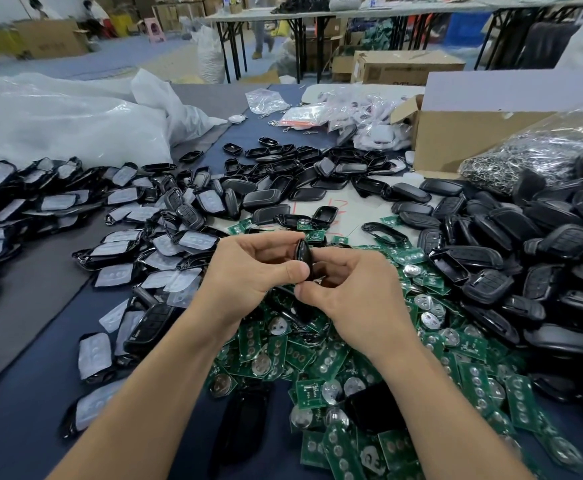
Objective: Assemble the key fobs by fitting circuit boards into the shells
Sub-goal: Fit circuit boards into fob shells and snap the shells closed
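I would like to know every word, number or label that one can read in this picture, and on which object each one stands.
No text here is clear enough to quote.
Brown cardboard box behind the table: dark print, too blurred.
White paper sheet: red handwritten strokes, not legible.
Green circuit boards: white print, too small.
Orange and white packet: blurred.
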The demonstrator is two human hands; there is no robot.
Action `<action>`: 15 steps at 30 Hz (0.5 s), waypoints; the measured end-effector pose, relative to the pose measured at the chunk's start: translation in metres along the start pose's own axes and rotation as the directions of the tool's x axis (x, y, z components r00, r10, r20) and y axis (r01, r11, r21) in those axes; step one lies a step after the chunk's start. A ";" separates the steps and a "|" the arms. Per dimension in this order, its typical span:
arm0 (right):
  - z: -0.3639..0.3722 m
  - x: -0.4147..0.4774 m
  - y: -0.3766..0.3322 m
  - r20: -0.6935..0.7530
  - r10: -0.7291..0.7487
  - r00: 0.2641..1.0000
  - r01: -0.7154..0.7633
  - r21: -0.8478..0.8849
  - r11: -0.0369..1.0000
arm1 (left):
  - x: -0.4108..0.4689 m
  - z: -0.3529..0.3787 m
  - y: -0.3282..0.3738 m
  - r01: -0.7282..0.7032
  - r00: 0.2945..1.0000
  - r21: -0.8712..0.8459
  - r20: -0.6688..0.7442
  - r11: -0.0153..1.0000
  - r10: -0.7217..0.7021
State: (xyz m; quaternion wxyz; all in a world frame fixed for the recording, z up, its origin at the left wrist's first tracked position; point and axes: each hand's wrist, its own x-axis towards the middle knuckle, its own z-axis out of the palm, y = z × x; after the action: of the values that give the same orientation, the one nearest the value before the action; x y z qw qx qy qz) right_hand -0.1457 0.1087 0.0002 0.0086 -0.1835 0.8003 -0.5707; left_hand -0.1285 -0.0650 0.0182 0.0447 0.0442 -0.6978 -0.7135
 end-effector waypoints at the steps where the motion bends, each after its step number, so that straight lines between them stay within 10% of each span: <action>1: 0.001 -0.001 0.000 -0.021 -0.018 1.000 0.018 -0.033 0.999 | 0.000 0.000 0.000 0.005 1.000 0.007 0.008 1.000 -0.005; 15: 0.002 0.000 -0.002 -0.049 -0.108 0.993 0.100 -0.150 0.984 | 0.004 -0.008 -0.002 0.044 0.997 0.000 0.067 0.999 -0.044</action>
State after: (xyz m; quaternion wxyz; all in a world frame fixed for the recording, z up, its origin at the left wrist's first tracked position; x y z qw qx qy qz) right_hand -0.1447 0.1063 0.0009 -0.0577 -0.2087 0.8295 -0.5148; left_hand -0.1315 -0.0734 0.0165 0.0057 0.0357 -0.6971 -0.7161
